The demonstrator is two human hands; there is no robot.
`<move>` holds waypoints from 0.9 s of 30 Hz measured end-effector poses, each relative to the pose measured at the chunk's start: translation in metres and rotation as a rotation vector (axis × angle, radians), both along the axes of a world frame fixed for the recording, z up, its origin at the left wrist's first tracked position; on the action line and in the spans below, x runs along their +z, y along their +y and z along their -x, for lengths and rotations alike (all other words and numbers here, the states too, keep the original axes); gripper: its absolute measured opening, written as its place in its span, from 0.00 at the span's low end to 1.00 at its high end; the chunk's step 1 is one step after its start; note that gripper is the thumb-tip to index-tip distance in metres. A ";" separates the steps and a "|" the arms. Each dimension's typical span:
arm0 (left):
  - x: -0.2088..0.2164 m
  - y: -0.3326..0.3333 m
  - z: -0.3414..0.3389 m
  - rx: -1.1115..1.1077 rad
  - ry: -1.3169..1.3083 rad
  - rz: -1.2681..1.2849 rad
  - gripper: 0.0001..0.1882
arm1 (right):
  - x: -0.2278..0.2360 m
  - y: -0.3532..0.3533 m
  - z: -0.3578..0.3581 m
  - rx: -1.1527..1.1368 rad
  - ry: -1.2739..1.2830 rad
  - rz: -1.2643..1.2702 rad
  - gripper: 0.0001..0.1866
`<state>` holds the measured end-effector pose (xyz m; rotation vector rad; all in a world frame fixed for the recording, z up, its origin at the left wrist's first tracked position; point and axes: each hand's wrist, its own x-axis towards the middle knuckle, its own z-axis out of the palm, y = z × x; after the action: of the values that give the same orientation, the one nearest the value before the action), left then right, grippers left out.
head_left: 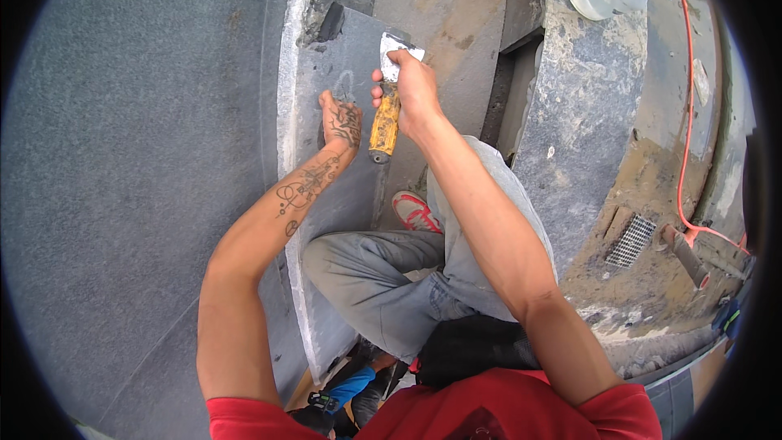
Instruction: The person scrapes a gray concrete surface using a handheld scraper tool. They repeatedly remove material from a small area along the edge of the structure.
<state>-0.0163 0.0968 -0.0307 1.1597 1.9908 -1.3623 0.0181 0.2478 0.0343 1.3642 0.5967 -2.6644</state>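
Yellow-handled putty knife [384, 121] is gripped in the right hand [416, 91], near the grey sheet's [353, 42] right edge. Left hand [341, 123] is curled; contents cannot be determined. Open surfacing [147, 155] extends leftward.

A head-worn fisheye camera is facing down, looking from near above and behind the person's two hands [415, 88].

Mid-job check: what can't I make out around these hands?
All in the head view:
- Left hand: whether it holds anything; its own back hides most of the fingers.
- Scraper: part of its blade and handle, covered by the right hand.
- Orange cord: its upper run, cut off at the picture's top edge.
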 end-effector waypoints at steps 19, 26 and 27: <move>-0.008 -0.025 -0.010 -0.305 -0.069 -0.004 0.08 | 0.000 0.005 0.000 -0.028 -0.016 0.023 0.12; -0.009 -0.035 -0.007 -0.215 -0.088 -0.049 0.09 | 0.002 -0.003 0.004 -0.010 -0.003 0.055 0.12; -0.006 -0.036 -0.007 -0.291 -0.048 -0.019 0.09 | 0.003 -0.004 0.004 -0.016 -0.011 0.063 0.11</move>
<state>-0.0096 0.0611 -0.0363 1.5229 1.8592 -1.4388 0.0139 0.2439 0.0375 1.3712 0.4980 -2.6621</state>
